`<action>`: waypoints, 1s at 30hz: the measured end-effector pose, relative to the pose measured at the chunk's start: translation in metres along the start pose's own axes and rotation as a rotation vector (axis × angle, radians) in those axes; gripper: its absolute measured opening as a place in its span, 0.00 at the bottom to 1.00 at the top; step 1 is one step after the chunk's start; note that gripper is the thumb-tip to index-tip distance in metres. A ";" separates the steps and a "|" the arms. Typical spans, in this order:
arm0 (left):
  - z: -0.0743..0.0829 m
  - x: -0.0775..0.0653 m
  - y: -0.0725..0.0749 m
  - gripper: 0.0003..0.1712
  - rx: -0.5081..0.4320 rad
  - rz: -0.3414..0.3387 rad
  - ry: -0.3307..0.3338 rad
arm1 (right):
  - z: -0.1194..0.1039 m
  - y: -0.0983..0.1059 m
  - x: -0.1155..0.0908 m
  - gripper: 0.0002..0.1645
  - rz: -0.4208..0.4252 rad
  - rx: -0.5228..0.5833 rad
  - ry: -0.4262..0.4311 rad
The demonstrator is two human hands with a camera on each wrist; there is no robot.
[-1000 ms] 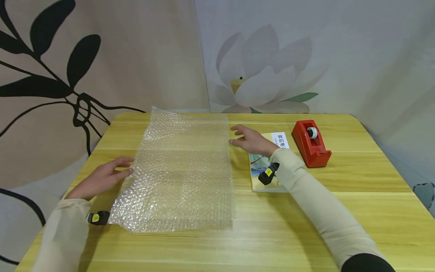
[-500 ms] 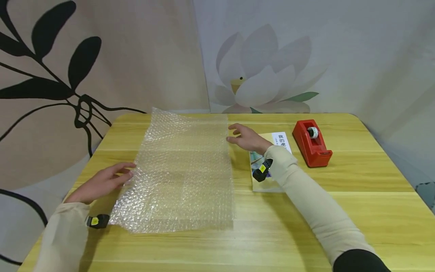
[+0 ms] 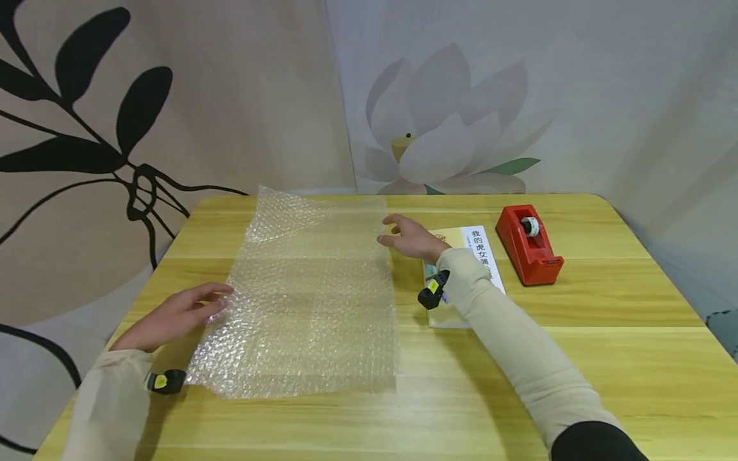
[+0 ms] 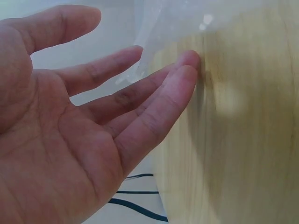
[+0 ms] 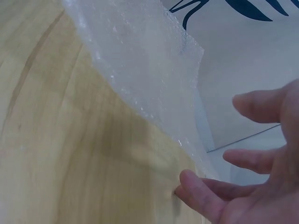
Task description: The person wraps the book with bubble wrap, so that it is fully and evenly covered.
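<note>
A clear sheet of bubble wrap (image 3: 311, 301) lies on the wooden table, its far left corner lifted. At its left edge is my left hand (image 3: 175, 315), fingertips right at the plastic. In the left wrist view the fingers of that hand (image 4: 93, 107) are spread and relaxed, with nothing held. My right hand (image 3: 414, 238) reaches to the far right edge of the sheet, fingertips overlapping it in the head view. Seen from the right wrist, the right hand (image 5: 252, 182) has loose fingers beside the raised edge of the bubble wrap (image 5: 149, 70) and grips nothing.
Under my right forearm lies a book (image 3: 484, 253) with a yellow and white cover, partly hidden by the sleeve. A red tape dispenser (image 3: 527, 246) with a small roll stands right of it. Behind the table (image 3: 623, 384) hangs a printed curtain (image 3: 259, 96).
My right hand has shifted slightly left, to the sheet's edge, uncovering more of the book. My left hand has edged slightly right along the bubble wrap, which stays in place.
</note>
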State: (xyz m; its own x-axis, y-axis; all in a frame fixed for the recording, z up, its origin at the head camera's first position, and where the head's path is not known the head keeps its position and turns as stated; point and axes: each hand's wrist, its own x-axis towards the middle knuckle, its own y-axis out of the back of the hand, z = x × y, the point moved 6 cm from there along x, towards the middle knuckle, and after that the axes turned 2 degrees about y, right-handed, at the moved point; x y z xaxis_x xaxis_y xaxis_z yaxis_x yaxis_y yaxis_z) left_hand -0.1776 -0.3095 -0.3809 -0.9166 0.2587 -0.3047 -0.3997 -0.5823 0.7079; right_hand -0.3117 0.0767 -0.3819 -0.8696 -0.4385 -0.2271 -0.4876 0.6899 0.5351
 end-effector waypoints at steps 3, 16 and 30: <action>0.001 -0.001 0.000 0.29 -0.012 -0.008 0.004 | 0.001 0.000 0.002 0.36 0.009 0.006 -0.012; 0.003 -0.001 0.001 0.31 0.000 -0.014 0.034 | 0.005 -0.001 0.010 0.35 0.050 0.107 -0.027; 0.001 0.001 -0.001 0.30 0.034 0.001 -0.007 | 0.008 -0.005 0.017 0.34 0.049 0.261 -0.038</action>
State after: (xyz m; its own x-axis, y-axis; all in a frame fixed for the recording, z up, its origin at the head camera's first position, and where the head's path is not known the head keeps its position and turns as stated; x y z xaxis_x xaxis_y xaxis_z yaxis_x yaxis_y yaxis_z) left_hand -0.1778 -0.3080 -0.3810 -0.9169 0.2636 -0.2998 -0.3984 -0.5562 0.7294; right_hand -0.3246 0.0704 -0.3952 -0.8925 -0.3823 -0.2393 -0.4442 0.8371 0.3193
